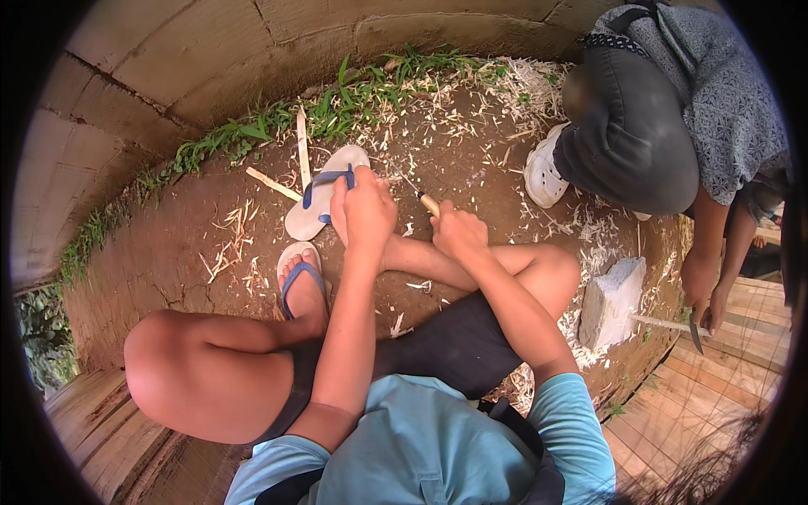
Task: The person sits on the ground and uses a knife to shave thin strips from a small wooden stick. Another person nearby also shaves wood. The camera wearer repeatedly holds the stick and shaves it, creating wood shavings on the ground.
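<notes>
My right hand is closed round the pale wooden handle of a knife. Its thin blade points up and to the left, past my left hand. My left hand is curled beside a flip-flop with a pale sole and blue straps; whatever its fingers grip is hidden. My bare foot lies partly behind that hand. The other flip-flop is on my other foot. Two pale wood strips lie on the ground beyond the first flip-flop.
A person crouches at the right, holding a curved blade by a pale strip on a rough stone block. Wood shavings litter the brown soil. Grass edges a wall; planks lie at the lower right.
</notes>
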Available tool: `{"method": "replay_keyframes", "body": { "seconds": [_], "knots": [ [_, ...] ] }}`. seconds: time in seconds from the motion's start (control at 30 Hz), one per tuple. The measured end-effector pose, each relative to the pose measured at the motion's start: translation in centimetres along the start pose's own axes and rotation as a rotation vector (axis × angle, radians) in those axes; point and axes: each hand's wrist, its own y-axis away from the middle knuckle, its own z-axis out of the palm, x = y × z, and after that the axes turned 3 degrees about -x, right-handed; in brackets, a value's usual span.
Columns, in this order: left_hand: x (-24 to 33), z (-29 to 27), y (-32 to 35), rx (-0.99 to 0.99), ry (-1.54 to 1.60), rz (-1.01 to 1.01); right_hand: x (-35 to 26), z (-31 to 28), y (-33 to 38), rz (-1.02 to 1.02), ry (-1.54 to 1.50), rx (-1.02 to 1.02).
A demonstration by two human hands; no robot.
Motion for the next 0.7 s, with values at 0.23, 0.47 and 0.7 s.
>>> {"method": "replay_keyframes", "body": {
  "seconds": [0.23,0.47,0.7],
  "knots": [
    [1.4,-0.7,0.3,0.009,-0.08,0.018,-1.7,-1.8,2.0,-0.311,-0.38,0.614],
    [0.4,-0.6,0.1,-0.031,0.015,-0.037,1.0,1.8,-2.1,-0.085,0.048,0.072],
    [1.7,-1.0,0.6,-0.034,-0.046,0.045,-1.8,-1.1,0.9,-0.262,-0.288,0.515]
  ]
}}
